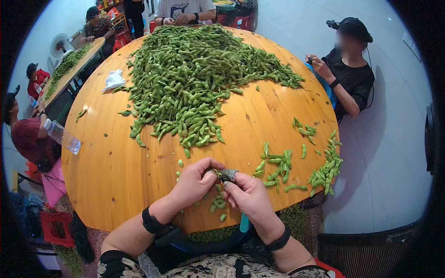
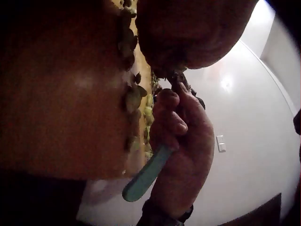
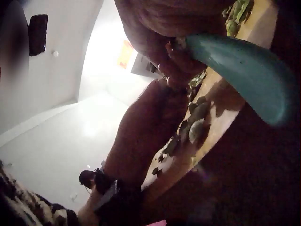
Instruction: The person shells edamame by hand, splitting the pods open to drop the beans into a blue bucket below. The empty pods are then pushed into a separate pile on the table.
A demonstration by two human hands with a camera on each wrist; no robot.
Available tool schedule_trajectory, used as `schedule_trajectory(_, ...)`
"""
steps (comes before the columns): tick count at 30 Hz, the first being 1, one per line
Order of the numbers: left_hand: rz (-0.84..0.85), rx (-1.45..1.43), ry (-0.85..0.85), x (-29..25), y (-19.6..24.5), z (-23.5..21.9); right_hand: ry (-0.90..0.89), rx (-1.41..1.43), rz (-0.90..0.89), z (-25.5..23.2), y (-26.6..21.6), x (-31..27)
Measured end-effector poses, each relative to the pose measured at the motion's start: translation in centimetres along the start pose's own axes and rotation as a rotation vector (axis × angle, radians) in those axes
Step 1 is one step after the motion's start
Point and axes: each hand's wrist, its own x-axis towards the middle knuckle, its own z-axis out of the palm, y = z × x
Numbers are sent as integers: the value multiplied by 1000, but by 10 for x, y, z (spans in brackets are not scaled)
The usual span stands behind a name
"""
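Note:
Both hands meet over the near table edge. My left hand (image 1: 192, 183), fingers curled, pinches a small dark piece (image 2: 178, 77), mostly hidden between the fingertips. Against it from the other side is my right hand (image 1: 250, 194), thumb toward the left fingertips, a grey covering (image 1: 229, 173) on one finger. A teal handle (image 3: 240, 70) sticks out of the right palm, gripped by the curled fingers; the tool's working end is hidden. Loose pale green beans (image 1: 218, 202) lie on the wood below the hands.
A big heap of green bean pods (image 1: 185, 78) covers the far half of the round wooden table (image 1: 111, 185). More pods (image 1: 327, 167) lie at the right edge. A white tissue (image 1: 113, 80) and plastic bottle (image 1: 62, 136) are left. A person (image 1: 350, 69) sits right; others are beyond.

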Motion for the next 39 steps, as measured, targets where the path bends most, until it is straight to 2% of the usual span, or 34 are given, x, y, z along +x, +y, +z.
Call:
schedule_trajectory(2, 34, 60, 2, 0, -1, 2, -1, -89, -74, 0, 4, -1)
schedule_trajectory(4, 19, 107, -4, -4, 6, 6, -3, -73, -75, -2, 6, -6)
schedule_trajectory(9, -37, 126, -22, -9, 10, 7, -54, 52, 36, -11, -4, -15)
schedule_trajectory(11, 88, 390, -16, -13, 14, 5, 51, 83, 39, -17, -4, -18)
schedule_trajectory(12, 87, 394, -13, -16, 14, 2, 46, 85, 38, -25, -2, -19)
schedule_trajectory(14, 352, 819, 59, -20, 15, -7, 156, 11, 33, -53, 4, -20)
schedule_trajectory(15, 351, 824, 62, -20, 19, -10, 213, -54, 45, -62, 3, -22)
schedule_trajectory(17, 331, 1048, 254, -15, 30, -17, 227, -75, 87, -76, -1, -27)
schedule_trajectory(21, 302, 1075, 330, 18, 17, -29, 251, -74, 51, -75, -7, -31)
schedule_trajectory(25, 263, 1117, 295, 37, 16, -31, 187, -101, 15, -72, -2, -29)
schedule_trajectory(29, 328, 1126, 317, 39, 15, -33, 136, -92, -14, -62, -3, -25)
schedule_trajectory(32, 269, 1003, 248, 22, 25, -25, 119, -132, -94, -51, -5, -19)
schedule_trajectory(34, 236, 532, 157, 11, 27, -15, 74, -86, -59, -39, -14, -16)
schedule_trajectory(35, 236, 532, 147, 8, 24, -10, 21, -43, -30, -34, -17, -14)
schedule_trajectory(37, 140, 176, 97, 3, 19, -1, -19, -43, -1, -29, -13, -5)
schedule_trajectory(39, 154, 167, 52, 1, 16, 2, 26, 94, 13, -20, -15, -3)
